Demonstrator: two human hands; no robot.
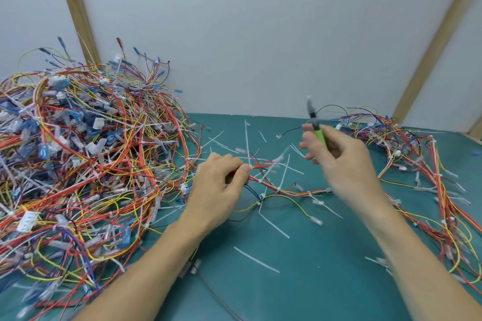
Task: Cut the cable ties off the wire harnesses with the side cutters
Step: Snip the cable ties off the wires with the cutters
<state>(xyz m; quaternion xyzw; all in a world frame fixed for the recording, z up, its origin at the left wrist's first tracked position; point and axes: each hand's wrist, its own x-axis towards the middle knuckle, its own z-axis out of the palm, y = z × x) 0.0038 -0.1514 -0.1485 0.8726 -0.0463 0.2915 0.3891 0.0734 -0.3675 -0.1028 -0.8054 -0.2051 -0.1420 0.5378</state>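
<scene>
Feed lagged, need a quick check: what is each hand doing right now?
Left hand: pinching the wire harness on the table.
Right hand: gripping the side cutters, raised above the table.

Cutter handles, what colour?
Bright green, on the cutters that the right hand holds; tip dark. Head view, somewhat blurred.
</scene>
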